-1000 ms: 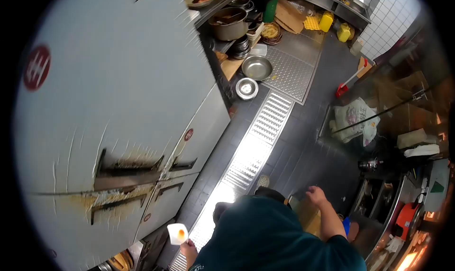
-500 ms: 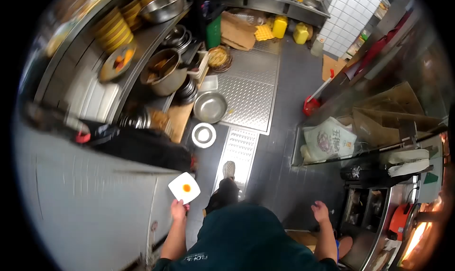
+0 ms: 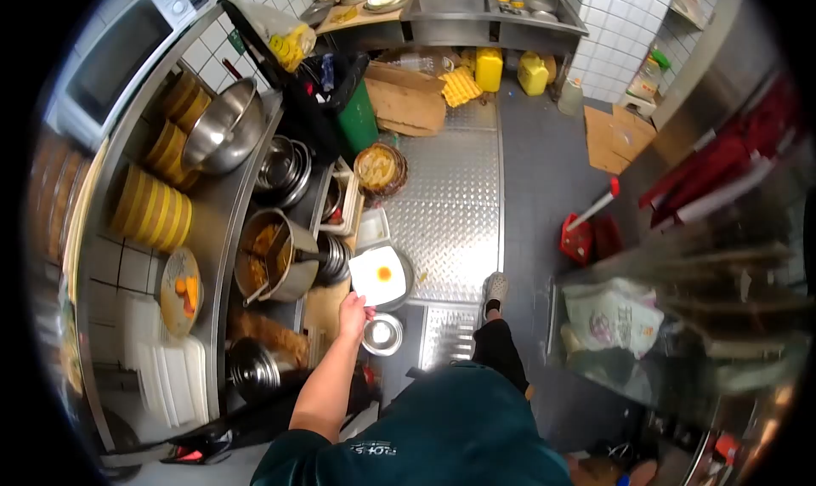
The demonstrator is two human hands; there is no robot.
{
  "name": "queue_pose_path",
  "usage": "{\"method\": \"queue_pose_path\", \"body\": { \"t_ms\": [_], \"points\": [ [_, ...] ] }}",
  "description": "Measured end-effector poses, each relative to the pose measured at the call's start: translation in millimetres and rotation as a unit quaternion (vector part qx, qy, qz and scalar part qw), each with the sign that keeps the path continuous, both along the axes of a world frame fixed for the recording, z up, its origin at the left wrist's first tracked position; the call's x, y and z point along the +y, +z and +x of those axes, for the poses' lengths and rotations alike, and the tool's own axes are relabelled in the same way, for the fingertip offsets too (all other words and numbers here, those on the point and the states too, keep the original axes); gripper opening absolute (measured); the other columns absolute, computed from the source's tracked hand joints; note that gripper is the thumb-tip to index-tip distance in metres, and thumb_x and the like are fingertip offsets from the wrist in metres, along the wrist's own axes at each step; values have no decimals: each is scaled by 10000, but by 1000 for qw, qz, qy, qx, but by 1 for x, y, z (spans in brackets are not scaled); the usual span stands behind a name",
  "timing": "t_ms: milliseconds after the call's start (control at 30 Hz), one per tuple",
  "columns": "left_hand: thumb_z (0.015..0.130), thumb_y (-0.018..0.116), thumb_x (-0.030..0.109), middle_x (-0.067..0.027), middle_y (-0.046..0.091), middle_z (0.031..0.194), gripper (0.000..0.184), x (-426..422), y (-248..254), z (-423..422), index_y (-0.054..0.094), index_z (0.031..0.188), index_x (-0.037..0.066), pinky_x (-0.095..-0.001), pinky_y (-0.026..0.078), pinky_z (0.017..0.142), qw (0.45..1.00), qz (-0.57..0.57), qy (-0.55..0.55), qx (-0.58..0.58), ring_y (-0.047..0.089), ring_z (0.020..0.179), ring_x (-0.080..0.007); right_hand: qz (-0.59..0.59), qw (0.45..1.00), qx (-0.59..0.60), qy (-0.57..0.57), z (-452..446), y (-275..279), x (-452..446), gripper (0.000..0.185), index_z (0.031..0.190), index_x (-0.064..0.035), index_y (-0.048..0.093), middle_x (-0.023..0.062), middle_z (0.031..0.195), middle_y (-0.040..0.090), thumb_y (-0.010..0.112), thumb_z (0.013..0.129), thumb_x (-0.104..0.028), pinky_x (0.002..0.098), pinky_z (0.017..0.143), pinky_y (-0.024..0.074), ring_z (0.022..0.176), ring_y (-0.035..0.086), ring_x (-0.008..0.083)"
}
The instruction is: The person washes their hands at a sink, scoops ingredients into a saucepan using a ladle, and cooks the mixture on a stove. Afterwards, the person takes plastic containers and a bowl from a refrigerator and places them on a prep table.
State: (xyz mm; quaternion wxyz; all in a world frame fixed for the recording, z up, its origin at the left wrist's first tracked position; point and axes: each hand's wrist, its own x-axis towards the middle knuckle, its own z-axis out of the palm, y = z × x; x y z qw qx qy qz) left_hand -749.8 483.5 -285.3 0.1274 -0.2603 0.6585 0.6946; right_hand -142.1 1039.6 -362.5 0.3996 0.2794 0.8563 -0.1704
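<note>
My left hand (image 3: 354, 314) is closed on the near edge of a white square plate (image 3: 367, 289), held out in front of me at the left. An orange-yellow patch of food or sauce (image 3: 385, 273) lies on the plate, slightly off its middle. Below the plate on the floor, a large metal bowl (image 3: 406, 280) is partly covered by it. Closer to me stands a smaller metal bowl (image 3: 382, 335). My right hand is out of view.
A metal shelf at the left bears stacked yellow-banded containers (image 3: 153, 210), a steel bowl (image 3: 225, 127) and a pot of food (image 3: 276, 256). A green bin (image 3: 355, 116), yellow jugs (image 3: 488, 69) and a sink (image 3: 535, 5) are ahead. A red dustpan (image 3: 578, 238) stands at the right.
I have stepped forward between the shelf and the glass-sided counter. The plate in my left hand has moved forward over the floor bowl. My right hand has left the view.
</note>
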Motion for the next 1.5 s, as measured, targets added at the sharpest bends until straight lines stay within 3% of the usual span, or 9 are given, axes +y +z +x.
{"method": "queue_pose_path", "body": {
  "t_ms": [300,367,433,633,1067,1167,1333,1400,1500],
  "points": [
    [945,521,69,-103,626,726,113,81,-7,-174,603,956,-8,-291,416,457,989,-13,131,-60,546,523,-154,40,891,205,402,-391,-36,173,319,1178,-50,627,116,995,707,613,931,-251,407,827,530,929,670,254],
    [936,534,65,-112,630,726,107,90,-16,-204,603,945,-17,-294,412,446,980,-25,163,-109,557,522,-161,-142,912,173,-344,-514,-37,218,357,1205,-9,607,135,1113,675,666,918,-213,365,875,516,998,645,240],
    [907,547,44,-111,636,704,104,100,-20,-233,623,937,-20,-301,418,427,974,-37,194,-115,571,508,-175,-148,886,372,-233,-631,-1,252,199,1085,-47,615,-3,846,597,655,925,-159,267,637,451,729,525,89],
    [857,460,33,-118,628,621,193,92,-83,-351,646,843,-22,-325,429,381,963,-91,181,-177,573,445,-193,-150,903,362,-173,-914,128,252,392,1303,46,537,164,1239,633,627,950,-100,325,931,510,1105,630,219],
    [830,511,66,-134,611,622,139,-85,9,-911,601,727,39,-327,351,345,910,-91,394,-91,531,429,-227,-33,974,179,-135,-1147,78,219,465,1157,-12,662,191,1151,690,735,844,-348,381,914,523,1086,663,321],
    [872,576,127,-199,708,926,219,-73,62,-982,698,962,-31,-438,562,600,736,-633,125,-206,691,737,-334,-62,971,179,-145,-1194,80,227,466,1150,-7,662,187,1141,695,737,848,-353,383,908,526,1074,668,326],
    [852,558,92,-176,642,710,163,-108,34,-1058,629,808,-49,-391,398,383,914,-293,269,-78,591,461,-243,-75,974,184,-108,-1293,66,266,441,1180,-5,655,192,1151,693,707,868,-313,404,922,526,1092,661,330],
    [828,613,121,-270,694,929,226,19,95,-1078,648,906,-88,-491,547,642,681,-720,68,-116,696,816,-405,-42,989,128,-69,-1336,41,297,467,1203,-44,643,208,1164,670,686,877,-375,431,938,515,1105,628,377],
    [816,688,220,-263,695,886,287,77,80,-1115,671,918,-48,-483,535,662,731,-669,-32,-131,693,821,-408,-13,989,144,-25,-1403,-2,353,478,1204,-50,636,214,1153,667,671,885,-403,452,937,512,1093,622,396]
  ]
}}
